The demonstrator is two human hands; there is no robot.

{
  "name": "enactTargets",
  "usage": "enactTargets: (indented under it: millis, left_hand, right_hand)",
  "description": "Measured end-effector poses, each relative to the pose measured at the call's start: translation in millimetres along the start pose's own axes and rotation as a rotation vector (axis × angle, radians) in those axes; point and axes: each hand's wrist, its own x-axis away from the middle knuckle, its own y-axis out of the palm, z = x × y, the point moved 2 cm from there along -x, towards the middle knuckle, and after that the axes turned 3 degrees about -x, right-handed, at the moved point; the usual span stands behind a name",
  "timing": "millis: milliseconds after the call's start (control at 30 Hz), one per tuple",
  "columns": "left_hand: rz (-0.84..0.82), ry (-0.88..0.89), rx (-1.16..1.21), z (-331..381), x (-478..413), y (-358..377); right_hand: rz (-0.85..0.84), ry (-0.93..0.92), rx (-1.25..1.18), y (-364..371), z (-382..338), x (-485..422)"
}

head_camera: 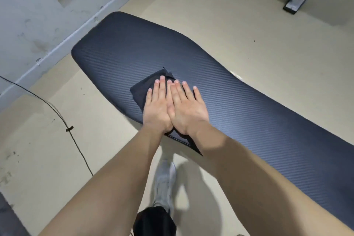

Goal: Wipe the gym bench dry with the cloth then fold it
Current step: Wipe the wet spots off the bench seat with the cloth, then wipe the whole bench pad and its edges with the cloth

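The dark, flat fabric cloth (142,90) lies folded across the middle of the long navy ribbed gym bench (258,113). The left hand (157,108) and right hand (188,110) touch side by side and press it flat with straight fingers. Wiping looks finished. Folding seems nearly done, with perhaps one more fold left.

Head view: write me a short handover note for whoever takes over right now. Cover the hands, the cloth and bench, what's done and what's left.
Left hand: open, flat, pressing on the cloth.
Right hand: open, flat beside it, thumbs touching, its heel on the cloth.
Cloth: dark, lying on the gym bench pad by its near edge, one corner showing below the wrists.
Done: cannot tell whether the pad is dry; the cloth looks at least partly folded.
Left: finish any wiping, then complete the fold.
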Motion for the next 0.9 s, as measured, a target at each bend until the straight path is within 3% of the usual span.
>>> enactTargets:
  millis: [233,433,700,900]
  left_hand:
    - [0.016,0.223,-0.022,168,-10,-11]
    - [0.017,0.421,-0.051,323,35,-10]
    - [-0.021,0.614,-0.069,494,132,2]
    - [-0.011,0.773,-0.092,584,211,17]
  right_hand:
    - [0.042,0.197,-0.014,-13,149,76]
    - [0.065,0.392,-0.039,-1,261,191]
    - [0.098,0.600,-0.100,34,369,356]
    - [0.075,0.777,-0.126,66,411,469]
